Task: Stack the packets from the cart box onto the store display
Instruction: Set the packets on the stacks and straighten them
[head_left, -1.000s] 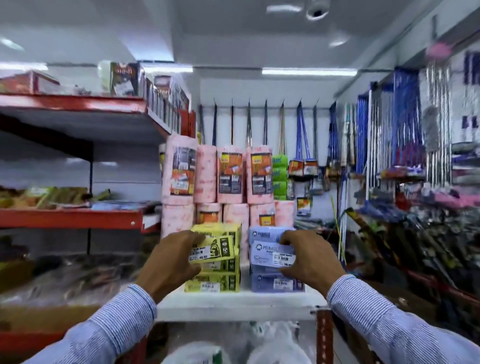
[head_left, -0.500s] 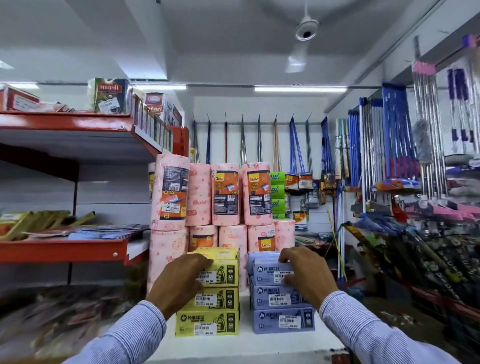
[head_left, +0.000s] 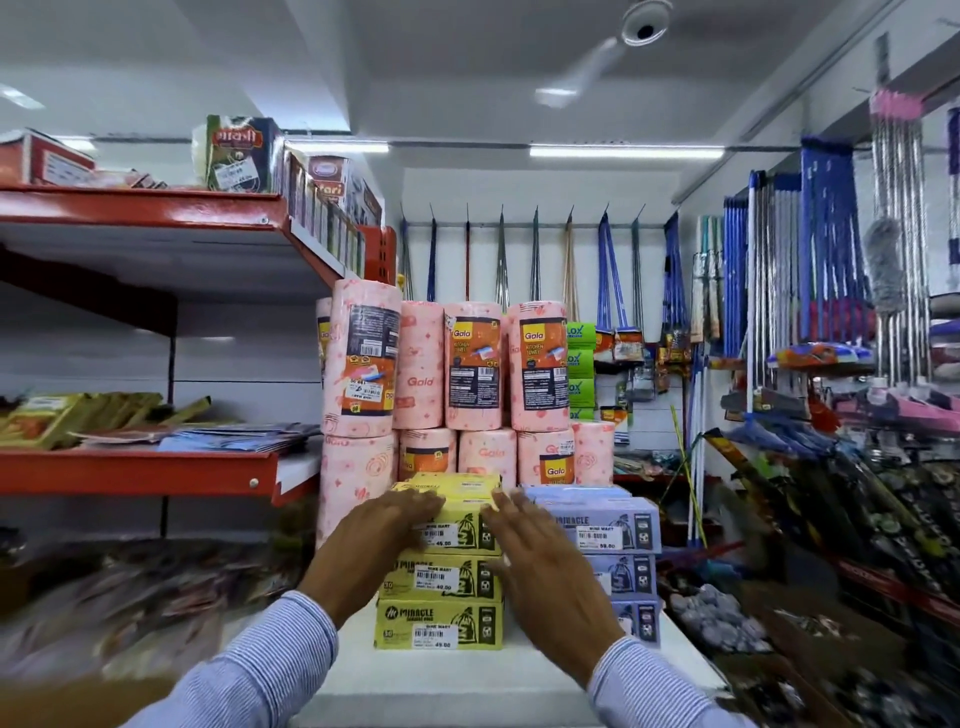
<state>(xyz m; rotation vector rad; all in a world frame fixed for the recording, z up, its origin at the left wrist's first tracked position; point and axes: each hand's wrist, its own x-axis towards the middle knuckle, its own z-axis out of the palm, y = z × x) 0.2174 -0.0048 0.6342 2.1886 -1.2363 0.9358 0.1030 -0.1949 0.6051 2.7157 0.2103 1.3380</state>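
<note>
Two hands (head_left: 374, 551) (head_left: 540, 571) flat, partly hiding yellow packets (head_left: 441, 577), surroundings blurred

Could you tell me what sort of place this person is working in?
It looks like a household-goods shop: price-stickered yellow packets stacked on a white display, wrapped kitchen towel rolls behind them, and brooms and mops hanging along the wall.

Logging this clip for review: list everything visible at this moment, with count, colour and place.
yellow packets: three at the front, more behind, stacked on display
blue packets: three at the front, beside the yellow stack
display shelf: one, white, centre
kitchen towel rolls: several, pink, two tiers behind packets
red shelves: two, left
brooms and mops: many, mostly blue, hanging right
ceiling fan: one, white
left hand: open, on yellow stack
right hand: open, on yellow stack
</note>
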